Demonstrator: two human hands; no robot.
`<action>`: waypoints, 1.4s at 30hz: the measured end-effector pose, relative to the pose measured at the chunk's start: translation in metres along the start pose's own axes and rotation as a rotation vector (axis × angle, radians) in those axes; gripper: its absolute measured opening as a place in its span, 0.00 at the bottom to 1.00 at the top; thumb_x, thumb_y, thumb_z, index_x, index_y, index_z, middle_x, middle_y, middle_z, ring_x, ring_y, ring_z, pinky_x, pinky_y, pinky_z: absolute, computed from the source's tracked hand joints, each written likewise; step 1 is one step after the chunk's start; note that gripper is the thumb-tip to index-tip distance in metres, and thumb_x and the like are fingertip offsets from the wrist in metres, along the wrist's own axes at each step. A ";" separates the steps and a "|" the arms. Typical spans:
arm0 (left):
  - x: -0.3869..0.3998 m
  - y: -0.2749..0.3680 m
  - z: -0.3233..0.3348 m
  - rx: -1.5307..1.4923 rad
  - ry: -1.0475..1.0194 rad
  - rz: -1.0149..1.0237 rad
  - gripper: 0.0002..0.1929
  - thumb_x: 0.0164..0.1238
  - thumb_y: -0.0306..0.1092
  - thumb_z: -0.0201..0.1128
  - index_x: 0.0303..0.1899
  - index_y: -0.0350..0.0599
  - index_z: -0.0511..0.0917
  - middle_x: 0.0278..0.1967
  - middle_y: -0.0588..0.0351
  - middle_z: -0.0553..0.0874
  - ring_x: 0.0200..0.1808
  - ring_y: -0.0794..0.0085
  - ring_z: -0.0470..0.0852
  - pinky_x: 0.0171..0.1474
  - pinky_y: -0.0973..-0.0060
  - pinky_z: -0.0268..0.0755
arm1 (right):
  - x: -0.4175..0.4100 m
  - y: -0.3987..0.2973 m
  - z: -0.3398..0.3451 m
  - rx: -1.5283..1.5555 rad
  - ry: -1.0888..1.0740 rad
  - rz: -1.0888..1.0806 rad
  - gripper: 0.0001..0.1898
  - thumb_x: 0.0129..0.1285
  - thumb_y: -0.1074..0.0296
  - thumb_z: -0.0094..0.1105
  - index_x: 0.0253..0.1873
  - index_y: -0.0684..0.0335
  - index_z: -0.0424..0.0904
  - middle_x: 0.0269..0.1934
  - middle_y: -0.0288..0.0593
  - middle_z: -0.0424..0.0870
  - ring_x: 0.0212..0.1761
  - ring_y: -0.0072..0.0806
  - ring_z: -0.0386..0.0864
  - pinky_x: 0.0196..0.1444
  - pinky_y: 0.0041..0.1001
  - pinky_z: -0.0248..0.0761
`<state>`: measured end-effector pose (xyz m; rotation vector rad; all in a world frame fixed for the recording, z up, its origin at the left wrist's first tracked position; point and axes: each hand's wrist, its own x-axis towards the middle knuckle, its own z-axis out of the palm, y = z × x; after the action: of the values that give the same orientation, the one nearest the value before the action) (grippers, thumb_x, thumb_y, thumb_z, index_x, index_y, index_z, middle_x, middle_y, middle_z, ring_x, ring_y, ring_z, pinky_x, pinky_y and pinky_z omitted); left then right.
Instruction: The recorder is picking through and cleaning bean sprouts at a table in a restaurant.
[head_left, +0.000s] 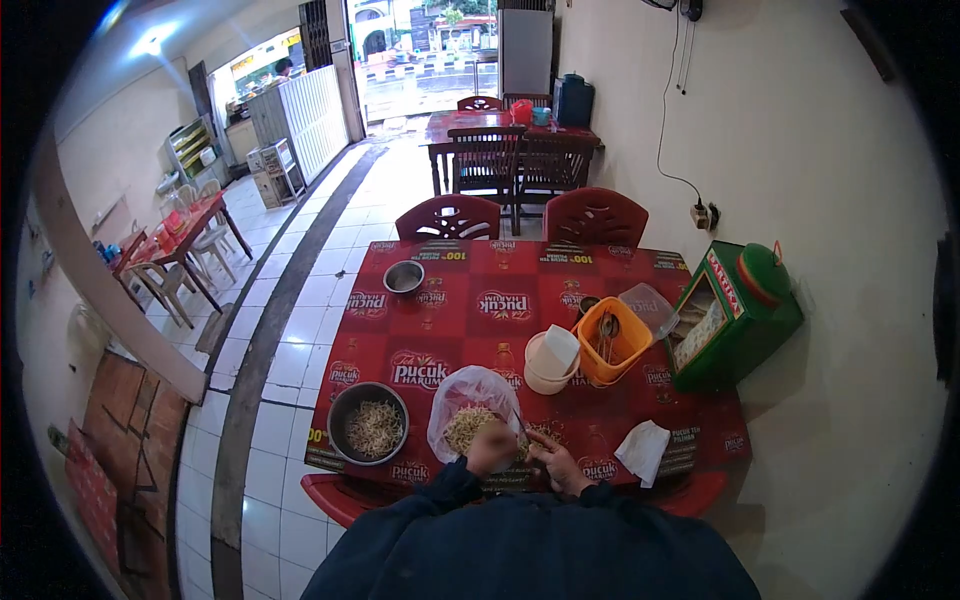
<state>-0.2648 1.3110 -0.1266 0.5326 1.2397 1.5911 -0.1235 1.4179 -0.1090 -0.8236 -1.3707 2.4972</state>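
Observation:
My left hand (493, 448) is blurred at the right edge of an open clear plastic bag (450, 390) holding bean sprouts (469, 426); whether it holds anything cannot be made out. Beside it, my right hand (556, 461) is closed round a small knife (523, 426), whose thin blade points up and left. A small heap of loose sprouts (546, 431) lies on the table just beyond my right hand. Left of the bag stands a grey metal bowl (405, 420) with more sprouts (375, 429) in it.
On the red-covered table (450, 330) stand a small metal bowl (404, 278), a cream container (546, 381) with white paper, an orange container (634, 330) with spoons, a clear plastic box (649, 309) and a green cracker case (750, 330). A white cloth or tissue (643, 452) lies right of my hands.

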 end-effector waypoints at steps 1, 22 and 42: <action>-0.001 0.002 0.003 -0.032 0.039 -0.043 0.10 0.58 0.26 0.59 0.41 0.35 0.74 0.33 0.57 0.80 0.34 0.75 0.79 0.38 0.78 0.72 | 0.000 0.000 -0.001 0.004 -0.012 0.001 0.20 0.62 0.71 0.49 0.60 0.56 0.64 0.30 0.31 0.72 0.29 0.16 0.70 0.27 0.16 0.65; 0.010 -0.025 -0.005 -0.581 0.005 -0.214 0.07 0.64 0.27 0.52 0.42 0.41 0.75 0.37 0.56 0.80 0.38 0.70 0.78 0.40 0.73 0.71 | -0.006 -0.006 0.010 -0.058 -0.084 0.042 0.21 0.62 0.70 0.52 0.61 0.51 0.65 0.32 0.28 0.73 0.33 0.15 0.70 0.33 0.17 0.65; -0.001 0.042 -0.035 -0.202 0.273 0.027 0.08 0.61 0.29 0.56 0.40 0.38 0.76 0.32 0.57 0.80 0.29 0.77 0.77 0.31 0.80 0.70 | 0.008 0.009 -0.009 -0.077 0.170 0.004 0.19 0.66 0.66 0.46 0.61 0.57 0.62 0.29 0.36 0.75 0.24 0.19 0.69 0.24 0.20 0.65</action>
<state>-0.3108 1.2962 -0.1021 0.2094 1.2549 1.8320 -0.1239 1.4227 -0.1235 -1.0287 -1.4149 2.3287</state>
